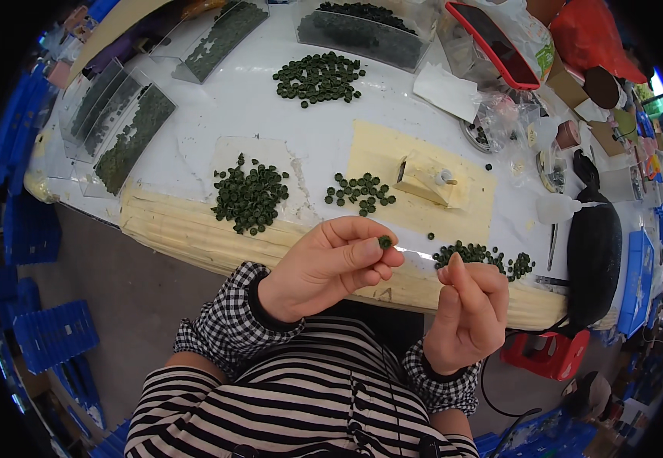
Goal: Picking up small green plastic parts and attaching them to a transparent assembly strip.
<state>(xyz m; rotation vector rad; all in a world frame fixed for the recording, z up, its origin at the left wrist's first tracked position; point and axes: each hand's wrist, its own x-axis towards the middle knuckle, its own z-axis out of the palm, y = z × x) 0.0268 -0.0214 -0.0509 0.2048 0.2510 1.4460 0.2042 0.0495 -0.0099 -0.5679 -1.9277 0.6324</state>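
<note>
Between the thumb and forefinger of my left hand (328, 267) is a small round dark green part (384, 242), cup-like with a rim. My right hand (467, 320) is closed in a pinch to its right, fingertips pointing up; whatever it holds, if anything, is too small to make out. Both hands are above the table's front edge, apart from each other. A pile of similar green parts (251, 195) lies beyond my left hand, and a smaller group (360, 192) lies straight ahead. Another pile (469, 256) is partly hidden behind my right hand.
A cream block with a white knob (442, 178) stands on a yellow sheet (373, 145). Farther back are another green pile (318, 78), clear bins (362, 34) and a red-cased phone (495, 46). A black cushion-like object (595, 259), a squeeze bottle (557, 208) and tweezers (552, 246) are at right.
</note>
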